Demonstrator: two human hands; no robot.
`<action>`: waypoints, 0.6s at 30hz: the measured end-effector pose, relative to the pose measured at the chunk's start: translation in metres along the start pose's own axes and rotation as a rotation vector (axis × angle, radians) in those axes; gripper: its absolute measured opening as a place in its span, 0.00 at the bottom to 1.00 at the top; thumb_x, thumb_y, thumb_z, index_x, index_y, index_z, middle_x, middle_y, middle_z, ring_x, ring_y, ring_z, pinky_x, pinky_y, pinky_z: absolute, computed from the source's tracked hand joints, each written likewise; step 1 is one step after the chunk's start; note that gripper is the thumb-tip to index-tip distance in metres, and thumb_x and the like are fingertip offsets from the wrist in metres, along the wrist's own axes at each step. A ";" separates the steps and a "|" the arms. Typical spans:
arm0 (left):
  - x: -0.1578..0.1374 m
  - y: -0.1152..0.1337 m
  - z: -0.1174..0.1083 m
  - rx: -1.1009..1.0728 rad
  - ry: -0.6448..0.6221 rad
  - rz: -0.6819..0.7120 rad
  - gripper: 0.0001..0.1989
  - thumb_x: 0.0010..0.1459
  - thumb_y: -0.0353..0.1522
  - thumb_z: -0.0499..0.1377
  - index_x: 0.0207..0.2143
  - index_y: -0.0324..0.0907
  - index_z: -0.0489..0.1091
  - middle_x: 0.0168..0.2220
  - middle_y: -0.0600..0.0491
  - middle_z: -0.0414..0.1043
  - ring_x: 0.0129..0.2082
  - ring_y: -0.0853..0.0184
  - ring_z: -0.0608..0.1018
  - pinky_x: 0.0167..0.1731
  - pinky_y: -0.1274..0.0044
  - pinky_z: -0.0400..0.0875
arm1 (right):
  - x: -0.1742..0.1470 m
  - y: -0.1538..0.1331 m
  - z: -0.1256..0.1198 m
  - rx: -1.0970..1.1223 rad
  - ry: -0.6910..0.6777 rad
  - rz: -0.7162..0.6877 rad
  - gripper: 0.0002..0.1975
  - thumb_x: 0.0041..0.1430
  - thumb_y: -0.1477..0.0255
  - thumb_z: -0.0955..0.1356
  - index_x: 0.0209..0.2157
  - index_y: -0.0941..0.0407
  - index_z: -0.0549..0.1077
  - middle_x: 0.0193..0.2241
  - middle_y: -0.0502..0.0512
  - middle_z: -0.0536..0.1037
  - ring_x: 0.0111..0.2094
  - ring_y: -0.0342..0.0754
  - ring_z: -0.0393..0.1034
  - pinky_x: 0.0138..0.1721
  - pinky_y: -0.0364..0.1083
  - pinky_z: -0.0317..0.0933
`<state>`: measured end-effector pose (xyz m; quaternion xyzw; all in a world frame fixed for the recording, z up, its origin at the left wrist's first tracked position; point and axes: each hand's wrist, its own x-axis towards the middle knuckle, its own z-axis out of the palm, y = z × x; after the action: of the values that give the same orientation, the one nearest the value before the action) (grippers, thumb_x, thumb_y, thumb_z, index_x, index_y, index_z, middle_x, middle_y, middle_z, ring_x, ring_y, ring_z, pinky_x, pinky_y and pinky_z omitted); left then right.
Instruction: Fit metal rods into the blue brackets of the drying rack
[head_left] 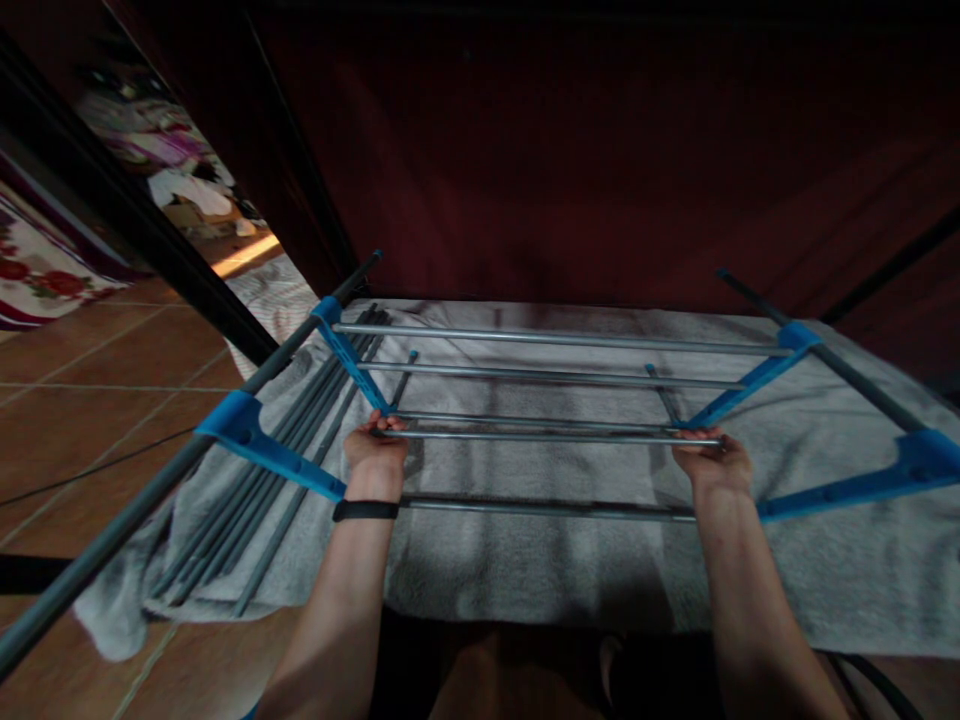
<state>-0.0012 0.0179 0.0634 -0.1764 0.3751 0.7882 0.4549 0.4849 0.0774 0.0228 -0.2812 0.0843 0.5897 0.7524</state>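
A thin grey metal rod (pixel 540 437) lies level across both hands. My left hand (pixel 375 455), with a black band on its wrist, is closed around the rod's left end. At the opposite end my right hand (pixel 712 465) grips it, palm up. The rod is inside a partly built rack with blue plastic brackets, among them a left bracket (pixel 270 452) and a right bracket (pixel 855 490). An upper crossbar (pixel 555 340) and several other crossbars join the two sides. Both hands are close to the rear brackets' lower ends; whether they touch them is unclear.
Several loose grey rods (pixel 262 490) lie on the grey blanket (pixel 540 570) at the left. Behind the rack stands a dark red panel (pixel 600 180). A long side pole (pixel 112 540) reaches over the tiled floor (pixel 97 420). Clothes (pixel 187 185) are piled at the far left.
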 end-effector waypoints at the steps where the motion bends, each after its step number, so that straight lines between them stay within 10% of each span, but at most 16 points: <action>1: -0.001 0.000 0.001 -0.003 -0.006 0.000 0.11 0.56 0.21 0.42 0.28 0.41 0.59 0.17 0.59 0.53 0.13 0.73 0.61 0.15 0.82 0.57 | 0.000 0.000 0.000 -0.003 0.050 -0.022 0.08 0.55 0.74 0.56 0.23 0.52 0.57 0.15 0.43 0.58 0.11 0.44 0.56 0.10 0.43 0.55; 18: -0.012 0.000 0.004 -0.030 -0.176 0.022 0.21 0.66 0.37 0.36 0.29 0.40 0.63 0.16 0.58 0.54 0.14 0.71 0.64 0.16 0.79 0.59 | 0.005 0.005 -0.004 -0.178 0.035 -0.062 0.05 0.49 0.78 0.59 0.25 0.54 0.57 0.19 0.43 0.60 0.15 0.42 0.58 0.15 0.42 0.58</action>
<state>0.0052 0.0137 0.0742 -0.1088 0.3238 0.8112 0.4747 0.4820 0.0804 0.0155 -0.3598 0.0358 0.5663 0.7406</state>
